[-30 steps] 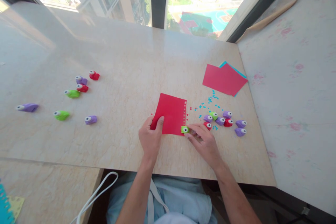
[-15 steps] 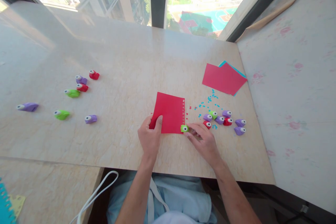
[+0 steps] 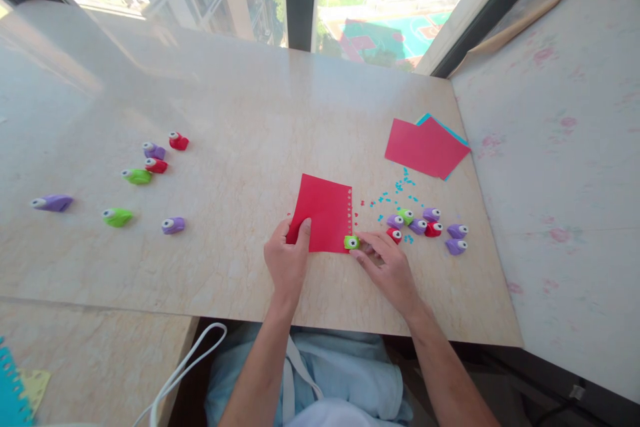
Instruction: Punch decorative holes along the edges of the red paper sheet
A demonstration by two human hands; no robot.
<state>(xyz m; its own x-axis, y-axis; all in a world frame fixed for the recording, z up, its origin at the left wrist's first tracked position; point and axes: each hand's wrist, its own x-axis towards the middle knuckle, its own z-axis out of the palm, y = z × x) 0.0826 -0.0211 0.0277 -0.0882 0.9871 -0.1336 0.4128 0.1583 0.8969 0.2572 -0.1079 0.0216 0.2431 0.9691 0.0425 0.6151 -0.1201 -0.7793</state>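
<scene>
The right hand (image 3: 389, 268) held a narrow grip on the green punch (image 3: 351, 241) at the red paper (image 3: 324, 212) near-right corner; the left hand (image 3: 287, 261) pinched the paper's near-left edge on the bench (image 3: 240, 113)

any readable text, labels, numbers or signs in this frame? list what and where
No readable words, brand names or numbers anywhere.
Green paper punch at the right hand: a dark star-like shape on its white top, no letters.
Other punches: small dark marks on white tops, too small to read.
Red paper under the left hand: punched holes along its right edge, no print.
Red and blue sheets: blank.
</scene>
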